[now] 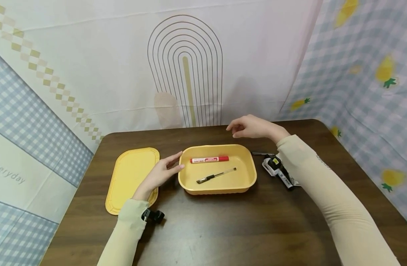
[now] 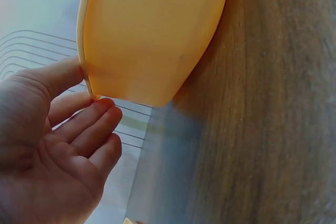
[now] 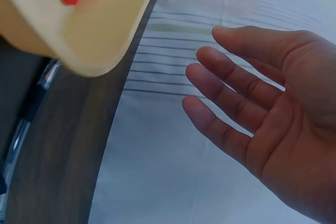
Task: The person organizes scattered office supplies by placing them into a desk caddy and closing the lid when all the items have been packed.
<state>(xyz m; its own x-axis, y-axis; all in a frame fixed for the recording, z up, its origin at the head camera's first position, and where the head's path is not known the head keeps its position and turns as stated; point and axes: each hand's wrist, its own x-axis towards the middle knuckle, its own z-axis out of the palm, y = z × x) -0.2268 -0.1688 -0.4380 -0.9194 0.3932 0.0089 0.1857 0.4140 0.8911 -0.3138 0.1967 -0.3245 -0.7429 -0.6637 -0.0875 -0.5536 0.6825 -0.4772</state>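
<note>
A yellow plastic box (image 1: 220,191) stands uncovered on the table. Inside it lie a red-and-white marker (image 1: 209,159) and, nearer its front, a clear pen with a black grip (image 1: 216,175). My left hand (image 1: 161,171) holds the box's left rim; in the left wrist view the thumb tip goes over the rim (image 2: 81,35) and the fingertips meet its outer side. Raised behind the box's back right corner, my right hand (image 1: 251,126) holds nothing. Its fingers (image 3: 215,119) are loosely bent and apart in the right wrist view.
A yellow lid (image 1: 131,173) lies flat at the left, partly under my left forearm. Right of the box are another pen (image 1: 261,153) and a white-and-black item (image 1: 273,166), partly covered by my right sleeve (image 1: 309,173). Patterned cloth (image 1: 117,66) hangs behind the dark wooden table (image 1: 203,225).
</note>
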